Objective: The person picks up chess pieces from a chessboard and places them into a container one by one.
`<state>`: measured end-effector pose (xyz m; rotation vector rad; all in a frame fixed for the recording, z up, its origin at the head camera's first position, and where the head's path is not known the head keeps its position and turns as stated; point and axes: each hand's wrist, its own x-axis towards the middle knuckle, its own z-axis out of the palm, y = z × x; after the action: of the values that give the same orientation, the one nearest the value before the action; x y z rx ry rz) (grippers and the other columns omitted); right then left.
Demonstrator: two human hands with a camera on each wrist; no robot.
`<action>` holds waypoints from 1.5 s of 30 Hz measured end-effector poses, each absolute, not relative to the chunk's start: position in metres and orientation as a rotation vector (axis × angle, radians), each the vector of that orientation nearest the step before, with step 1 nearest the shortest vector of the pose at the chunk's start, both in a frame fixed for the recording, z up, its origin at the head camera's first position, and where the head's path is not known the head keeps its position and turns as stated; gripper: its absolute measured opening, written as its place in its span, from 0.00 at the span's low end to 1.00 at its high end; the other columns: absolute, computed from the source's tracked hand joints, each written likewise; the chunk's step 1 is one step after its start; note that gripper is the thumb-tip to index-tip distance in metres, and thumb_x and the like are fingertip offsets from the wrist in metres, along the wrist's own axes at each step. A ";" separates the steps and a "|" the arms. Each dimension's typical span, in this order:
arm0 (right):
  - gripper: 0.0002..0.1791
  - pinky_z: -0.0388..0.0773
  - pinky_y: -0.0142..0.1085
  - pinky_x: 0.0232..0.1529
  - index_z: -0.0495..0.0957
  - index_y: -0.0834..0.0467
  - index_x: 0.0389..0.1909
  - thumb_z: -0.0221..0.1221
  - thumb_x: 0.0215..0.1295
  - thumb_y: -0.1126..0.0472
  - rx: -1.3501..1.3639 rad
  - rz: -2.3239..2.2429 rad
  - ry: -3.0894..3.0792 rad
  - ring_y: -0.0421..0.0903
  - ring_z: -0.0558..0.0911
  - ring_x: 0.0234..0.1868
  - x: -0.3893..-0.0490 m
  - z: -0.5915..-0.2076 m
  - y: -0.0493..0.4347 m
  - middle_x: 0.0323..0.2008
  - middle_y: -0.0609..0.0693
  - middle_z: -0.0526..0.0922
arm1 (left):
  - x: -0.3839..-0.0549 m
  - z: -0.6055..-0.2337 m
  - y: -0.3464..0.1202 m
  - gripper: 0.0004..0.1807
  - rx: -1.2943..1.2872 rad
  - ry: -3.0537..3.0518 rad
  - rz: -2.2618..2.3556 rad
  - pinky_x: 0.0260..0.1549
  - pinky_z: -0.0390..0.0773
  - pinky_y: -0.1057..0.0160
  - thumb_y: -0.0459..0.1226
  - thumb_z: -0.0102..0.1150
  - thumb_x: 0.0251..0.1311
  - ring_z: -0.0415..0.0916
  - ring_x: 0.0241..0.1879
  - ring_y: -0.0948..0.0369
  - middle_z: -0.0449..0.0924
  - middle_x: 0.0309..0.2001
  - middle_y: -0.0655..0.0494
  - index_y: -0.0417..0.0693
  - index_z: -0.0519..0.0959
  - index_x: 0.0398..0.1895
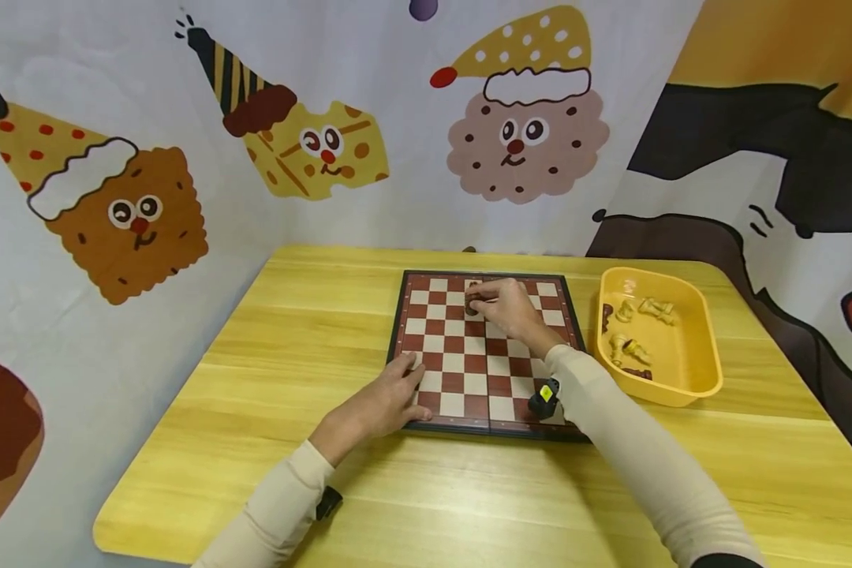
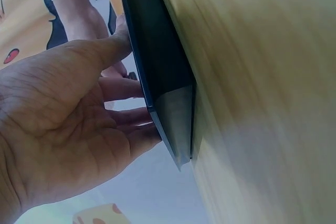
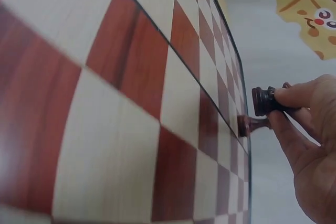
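Observation:
A folding chessboard with red-brown and cream squares lies flat on the table. Near its far edge, my right hand pinches a dark chess piece between thumb and fingers. Close to that piece, another dark reddish chess piece stands on the board; the head view partly hides it behind the fingers. My left hand rests at the board's near left corner, its fingers on the left border and the thumb at the front. In the left wrist view, the left hand touches the board's dark edge.
Right of the board stands a yellow plastic tub with several cream chess pieces and a few dark ones lying in it. A wooden table carries everything. Behind it hangs a cartoon-printed cloth.

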<state>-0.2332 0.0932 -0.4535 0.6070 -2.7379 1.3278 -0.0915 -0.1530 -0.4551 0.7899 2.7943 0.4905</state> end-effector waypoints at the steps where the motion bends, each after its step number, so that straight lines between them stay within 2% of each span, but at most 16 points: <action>1: 0.13 0.85 0.41 0.37 0.86 0.60 0.53 0.65 0.69 0.67 0.607 1.304 -2.731 0.51 0.86 0.48 -0.232 -0.454 0.095 0.50 0.56 0.86 | -0.090 -0.456 -0.153 0.43 0.781 2.790 0.497 0.69 0.62 0.50 0.50 0.64 0.67 0.52 0.75 0.42 0.51 0.75 0.30 0.28 0.62 0.74; 3: 0.14 0.83 0.40 0.36 0.87 0.60 0.53 0.65 0.69 0.67 0.617 1.264 -2.724 0.50 0.86 0.47 -0.231 -0.453 0.097 0.50 0.56 0.86 | -0.088 -0.457 -0.155 0.44 0.761 2.786 0.511 0.70 0.62 0.49 0.50 0.64 0.66 0.51 0.75 0.42 0.51 0.76 0.31 0.28 0.62 0.74; 6: 0.14 0.78 0.37 0.27 0.86 0.60 0.54 0.65 0.69 0.67 0.628 1.239 -2.722 0.48 0.85 0.34 -0.229 -0.451 0.100 0.51 0.56 0.86 | -0.085 -0.458 -0.157 0.44 0.725 2.787 0.530 0.70 0.61 0.49 0.50 0.65 0.66 0.49 0.76 0.42 0.50 0.76 0.31 0.29 0.62 0.74; 9: 0.14 0.71 0.37 0.21 0.86 0.59 0.55 0.64 0.70 0.66 0.616 1.225 -2.736 0.46 0.78 0.23 -0.226 -0.446 0.105 0.52 0.57 0.85 | -0.086 -0.457 -0.157 0.44 0.731 2.806 0.517 0.69 0.63 0.50 0.50 0.64 0.65 0.50 0.75 0.42 0.50 0.76 0.32 0.29 0.62 0.74; 12: 0.14 0.70 0.38 0.21 0.86 0.59 0.55 0.63 0.71 0.66 0.600 1.205 -2.738 0.46 0.76 0.20 -0.222 -0.441 0.112 0.52 0.57 0.85 | -0.090 -0.455 -0.155 0.44 0.757 2.818 0.487 0.68 0.64 0.51 0.50 0.64 0.66 0.52 0.75 0.42 0.51 0.76 0.32 0.29 0.62 0.74; 14: 0.14 0.71 0.38 0.22 0.86 0.59 0.55 0.64 0.71 0.66 0.594 1.182 -2.745 0.45 0.77 0.23 -0.218 -0.442 0.117 0.52 0.58 0.85 | -0.091 -0.456 -0.153 0.43 0.781 2.813 0.468 0.68 0.64 0.51 0.49 0.65 0.66 0.53 0.74 0.42 0.52 0.75 0.31 0.28 0.63 0.73; 17: 0.14 0.69 0.36 0.20 0.85 0.61 0.56 0.64 0.71 0.66 0.584 1.188 -2.755 0.45 0.74 0.21 -0.211 -0.446 0.124 0.53 0.58 0.85 | -0.089 -0.458 -0.153 0.43 0.792 2.792 0.461 0.68 0.64 0.50 0.49 0.65 0.66 0.53 0.74 0.41 0.53 0.75 0.30 0.28 0.63 0.73; 21: 0.14 0.72 0.36 0.21 0.86 0.61 0.54 0.64 0.71 0.67 0.594 1.206 -2.738 0.47 0.81 0.29 -0.207 -0.448 0.131 0.53 0.57 0.85 | -0.086 -0.459 -0.153 0.43 0.768 2.783 0.498 0.68 0.65 0.49 0.48 0.65 0.66 0.53 0.74 0.41 0.52 0.75 0.30 0.28 0.63 0.73; 23: 0.13 0.77 0.37 0.26 0.86 0.61 0.53 0.64 0.70 0.68 0.618 1.189 -2.719 0.47 0.85 0.38 -0.208 -0.446 0.134 0.51 0.56 0.86 | -0.086 -0.458 -0.153 0.43 0.745 2.788 0.520 0.68 0.65 0.49 0.48 0.66 0.66 0.52 0.75 0.41 0.52 0.76 0.31 0.28 0.63 0.73; 26: 0.12 0.83 0.41 0.33 0.87 0.62 0.52 0.64 0.69 0.70 0.653 1.163 -2.690 0.51 0.87 0.44 -0.208 -0.443 0.139 0.47 0.57 0.87 | -0.087 -0.456 -0.153 0.43 0.732 2.787 0.540 0.68 0.64 0.49 0.48 0.66 0.65 0.51 0.75 0.41 0.51 0.76 0.31 0.28 0.62 0.74; 28: 0.12 0.85 0.43 0.37 0.87 0.62 0.51 0.64 0.68 0.70 0.660 1.145 -2.668 0.52 0.87 0.45 -0.208 -0.441 0.144 0.46 0.57 0.88 | -0.088 -0.455 -0.152 0.43 0.734 2.784 0.549 0.68 0.63 0.48 0.47 0.66 0.65 0.50 0.75 0.41 0.51 0.76 0.31 0.28 0.62 0.73; 31: 0.12 0.86 0.44 0.37 0.87 0.64 0.51 0.65 0.68 0.71 0.669 1.122 -2.643 0.53 0.87 0.43 -0.207 -0.439 0.152 0.45 0.58 0.87 | -0.089 -0.454 -0.151 0.44 0.732 2.779 0.546 0.69 0.62 0.48 0.48 0.66 0.65 0.49 0.75 0.40 0.50 0.76 0.31 0.28 0.62 0.74; 39: 0.13 0.83 0.40 0.31 0.86 0.64 0.52 0.64 0.69 0.69 0.596 1.121 -2.693 0.53 0.87 0.40 -0.201 -0.441 0.168 0.47 0.60 0.86 | -0.087 -0.455 -0.149 0.44 0.706 2.769 0.539 0.69 0.61 0.48 0.49 0.65 0.66 0.47 0.76 0.41 0.48 0.77 0.32 0.30 0.61 0.75; 45: 0.13 0.79 0.37 0.27 0.86 0.64 0.53 0.64 0.70 0.69 0.552 1.111 -2.677 0.53 0.87 0.41 -0.198 -0.439 0.180 0.46 0.59 0.87 | -0.088 -0.454 -0.148 0.43 0.709 2.766 0.532 0.69 0.62 0.48 0.49 0.64 0.67 0.47 0.76 0.42 0.48 0.77 0.33 0.30 0.60 0.75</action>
<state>-0.1979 0.1801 -0.4385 0.5517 -2.6770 1.1110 -0.0883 -0.1483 -0.4544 0.7093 2.7662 0.5322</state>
